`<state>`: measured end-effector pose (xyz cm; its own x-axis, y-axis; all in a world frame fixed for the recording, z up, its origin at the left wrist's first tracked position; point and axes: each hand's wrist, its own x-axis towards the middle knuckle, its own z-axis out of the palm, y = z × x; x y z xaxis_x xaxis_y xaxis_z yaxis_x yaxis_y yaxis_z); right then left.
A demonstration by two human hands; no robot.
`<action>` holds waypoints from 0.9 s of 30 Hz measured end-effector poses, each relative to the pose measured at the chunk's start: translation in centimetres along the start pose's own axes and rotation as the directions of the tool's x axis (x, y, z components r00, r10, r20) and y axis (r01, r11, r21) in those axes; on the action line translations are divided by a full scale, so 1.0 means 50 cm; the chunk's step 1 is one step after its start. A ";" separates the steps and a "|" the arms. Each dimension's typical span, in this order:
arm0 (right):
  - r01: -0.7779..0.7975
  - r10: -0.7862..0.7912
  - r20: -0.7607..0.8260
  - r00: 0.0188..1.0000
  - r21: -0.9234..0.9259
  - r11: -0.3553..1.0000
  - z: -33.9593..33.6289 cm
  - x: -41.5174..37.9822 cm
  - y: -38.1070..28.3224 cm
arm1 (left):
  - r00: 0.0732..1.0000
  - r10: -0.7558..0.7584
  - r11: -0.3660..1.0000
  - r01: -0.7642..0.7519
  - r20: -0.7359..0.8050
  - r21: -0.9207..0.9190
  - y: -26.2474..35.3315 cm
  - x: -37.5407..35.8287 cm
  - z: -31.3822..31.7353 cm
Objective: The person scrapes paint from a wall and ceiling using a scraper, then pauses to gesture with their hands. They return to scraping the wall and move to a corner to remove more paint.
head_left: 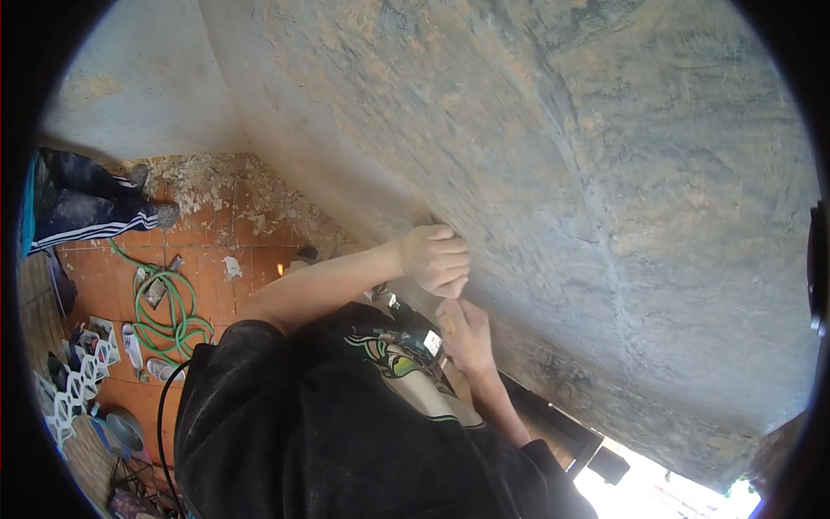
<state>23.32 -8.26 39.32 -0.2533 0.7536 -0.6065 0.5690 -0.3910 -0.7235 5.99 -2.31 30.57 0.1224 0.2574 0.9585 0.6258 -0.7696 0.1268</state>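
My left hand [437, 259] is closed in a fist close to the scraped grey wall [553, 190], its knuckles turned to the wall. Just below it, nearly touching, my right hand [468, 336] is also closed. A small yellowish patch shows at the right hand's fingers, possibly part of a handle, but the fingers hide whatever either hand grips. Patchy grey and tan plaster with rough streaks covers the wall. My black printed shirt [320, 424] fills the lower middle.
Another person's legs in dark striped trousers [86, 203] stand at the far left. Pale flakes [207, 186] litter the orange tiled floor [216, 294] along the wall. A coiled green hose [177, 316], slippers [132, 346] and a white lattice rack [82, 394] lie at left.
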 end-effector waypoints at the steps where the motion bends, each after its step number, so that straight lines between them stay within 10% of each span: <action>1: 0.305 -0.306 0.035 0.951 -0.249 0.919 0.022 -0.005 0.009 | 1.000 -0.010 1.000 0.010 0.020 0.009 -0.003 -0.010 -0.009; 6: -0.112 0.116 -0.018 0.993 0.160 0.981 0.003 -0.037 -0.050 | 1.000 0.018 0.999 -0.018 -0.006 -0.030 0.009 0.025 -0.001; 27: -0.042 0.047 -0.020 0.999 0.200 0.979 0.016 0.001 -0.063 | 0.997 -0.070 0.990 0.074 -0.040 0.119 -0.004 0.001 -0.014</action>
<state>20.91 -7.42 41.30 -0.2103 0.7450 -0.6330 0.4112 -0.5200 -0.7487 5.32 -2.55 30.79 0.0476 0.2868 0.9568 0.7203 -0.6735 0.1660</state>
